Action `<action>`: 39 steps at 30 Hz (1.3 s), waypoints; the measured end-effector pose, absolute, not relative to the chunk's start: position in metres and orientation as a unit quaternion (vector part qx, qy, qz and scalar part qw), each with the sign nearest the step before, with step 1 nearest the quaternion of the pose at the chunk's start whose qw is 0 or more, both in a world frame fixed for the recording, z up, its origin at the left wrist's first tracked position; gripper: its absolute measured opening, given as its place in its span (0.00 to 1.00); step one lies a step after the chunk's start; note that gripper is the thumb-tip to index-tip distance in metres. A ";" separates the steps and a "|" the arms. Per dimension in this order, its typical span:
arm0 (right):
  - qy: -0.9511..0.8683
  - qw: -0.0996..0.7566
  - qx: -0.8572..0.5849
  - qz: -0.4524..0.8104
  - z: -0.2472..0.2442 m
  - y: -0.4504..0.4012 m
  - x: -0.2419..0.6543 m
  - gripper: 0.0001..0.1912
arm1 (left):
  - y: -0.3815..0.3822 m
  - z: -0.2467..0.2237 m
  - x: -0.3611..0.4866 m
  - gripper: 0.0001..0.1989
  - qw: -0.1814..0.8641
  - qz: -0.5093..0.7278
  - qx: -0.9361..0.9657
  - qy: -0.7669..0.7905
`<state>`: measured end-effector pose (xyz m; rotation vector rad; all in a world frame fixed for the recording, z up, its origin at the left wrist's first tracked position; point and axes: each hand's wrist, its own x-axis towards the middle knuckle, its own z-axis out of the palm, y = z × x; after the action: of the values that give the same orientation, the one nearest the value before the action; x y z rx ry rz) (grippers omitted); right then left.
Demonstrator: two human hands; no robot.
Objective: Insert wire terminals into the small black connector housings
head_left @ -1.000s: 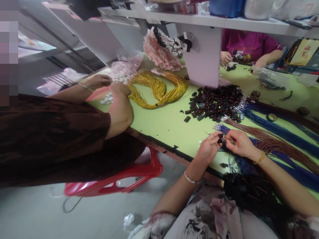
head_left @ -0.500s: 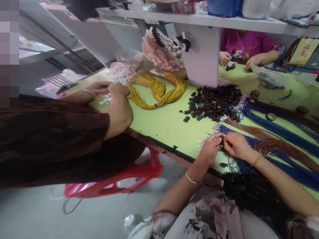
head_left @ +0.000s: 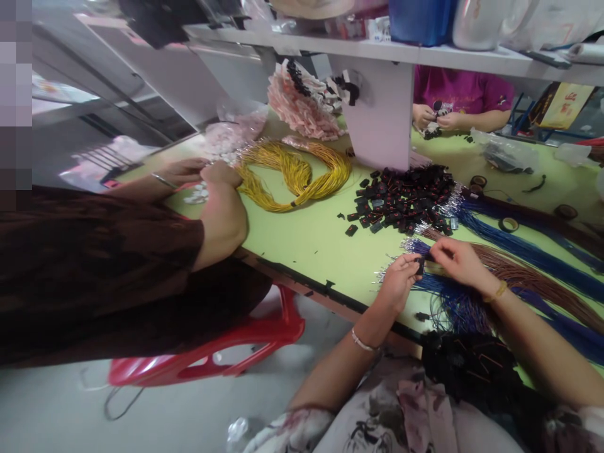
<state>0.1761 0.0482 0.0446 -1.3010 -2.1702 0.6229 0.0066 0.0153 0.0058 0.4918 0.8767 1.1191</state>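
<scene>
Green desk [head_left: 302, 242], small black block [head_left: 419, 266] held over it.
It looks light, hard, maybe slick: best pinched by its sides. Left hand [head_left: 399, 280]: grip pinching it. Right hand [head_left: 457, 259], close by: can't tell if its grip holds anything. Blue wires [head_left: 457, 307] lie near.

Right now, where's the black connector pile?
In the head view, right of centre, the black connector pile lies on the green table, right of the yellow wires, in front of the pale panel and beyond the left hand.
</scene>
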 end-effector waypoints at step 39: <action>-0.766 0.237 -0.517 0.300 0.041 0.032 0.163 0.08 | 0.016 0.003 0.001 0.14 0.768 0.506 0.196 0.341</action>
<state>0.1632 0.0322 0.0410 -1.4157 -2.0995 0.8235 0.0009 0.0160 0.0027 0.4244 0.7408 1.0976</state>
